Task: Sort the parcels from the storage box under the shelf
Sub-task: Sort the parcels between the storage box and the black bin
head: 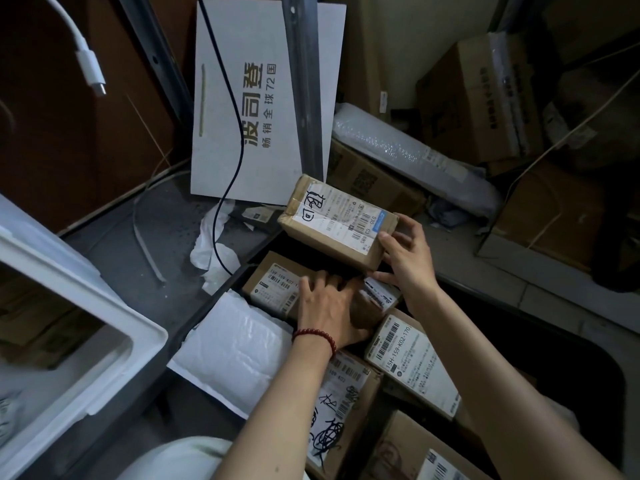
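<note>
Centre frame: gripping labelled cardboard parcel point(337, 221) by its near end with right hand point(405, 259), possibly risking it tipping and slipping into storage box point(227, 282); pressing left hand point(329, 308), fingers spread, on parcel below point(273, 289).

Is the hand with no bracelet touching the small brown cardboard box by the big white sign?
Touching. The head view shows the right hand gripping the small brown cardboard box: thumb on its white label, fingers curled round its end.

A left hand point(325, 306) covers much of a flat brown cardboard parcel point(268, 266) and part of its white label. The frame crops a white foam box point(104, 294) at left and a brown carton point(405, 445) at bottom. The fine print on the taped brown cardboard parcel point(339, 220) is too small to read.
</note>
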The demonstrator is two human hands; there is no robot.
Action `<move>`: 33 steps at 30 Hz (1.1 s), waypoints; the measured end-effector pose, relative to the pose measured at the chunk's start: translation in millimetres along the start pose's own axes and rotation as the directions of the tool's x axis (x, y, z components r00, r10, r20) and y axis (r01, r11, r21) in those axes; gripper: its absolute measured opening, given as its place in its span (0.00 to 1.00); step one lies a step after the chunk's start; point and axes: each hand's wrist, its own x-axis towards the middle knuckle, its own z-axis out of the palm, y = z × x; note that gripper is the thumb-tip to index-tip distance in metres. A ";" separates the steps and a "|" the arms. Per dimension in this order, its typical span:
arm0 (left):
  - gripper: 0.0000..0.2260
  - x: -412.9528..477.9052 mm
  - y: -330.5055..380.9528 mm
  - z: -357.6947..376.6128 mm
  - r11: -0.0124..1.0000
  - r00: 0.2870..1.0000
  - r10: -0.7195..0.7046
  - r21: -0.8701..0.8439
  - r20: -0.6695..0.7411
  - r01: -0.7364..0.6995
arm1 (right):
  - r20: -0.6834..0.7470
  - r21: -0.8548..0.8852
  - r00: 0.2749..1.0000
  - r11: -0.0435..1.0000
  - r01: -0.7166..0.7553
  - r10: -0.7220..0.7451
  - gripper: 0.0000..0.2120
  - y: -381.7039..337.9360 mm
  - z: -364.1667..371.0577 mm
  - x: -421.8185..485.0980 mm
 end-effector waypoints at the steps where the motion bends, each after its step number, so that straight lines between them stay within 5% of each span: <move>1: 0.37 0.0 0.4 -0.6 1.000 1.000 -0.001 -0.010 -0.007 0.001 | -0.001 -0.001 1.000 1.000 -0.001 0.001 0.19 -0.2 0.1 0.0; 5: 0.44 -4.4 -5.9 -5.1 0.993 0.998 -0.059 -0.107 -0.019 0.056 | -0.007 -0.002 1.000 1.000 -0.018 0.018 0.19 -2.4 -2.0 0.0; 10: 0.43 -24.2 -21.1 -18.6 0.937 0.999 -0.026 -0.349 -0.030 0.014 | -0.001 0.049 0.998 0.996 -0.069 0.069 0.18 -7.1 -2.5 -4.1; 16: 0.36 -39.8 -30.5 -36.8 0.936 0.992 -0.055 -0.352 -0.117 0.011 | 0.014 0.043 0.992 0.991 -0.123 0.123 0.16 -11.2 2.6 -14.5; 33: 0.38 -46.4 -37.2 -46.0 0.932 0.979 -0.137 -0.355 -0.151 0.075 | -0.156 -0.246 0.976 0.951 -0.186 0.150 0.18 8.2 19.1 -7.5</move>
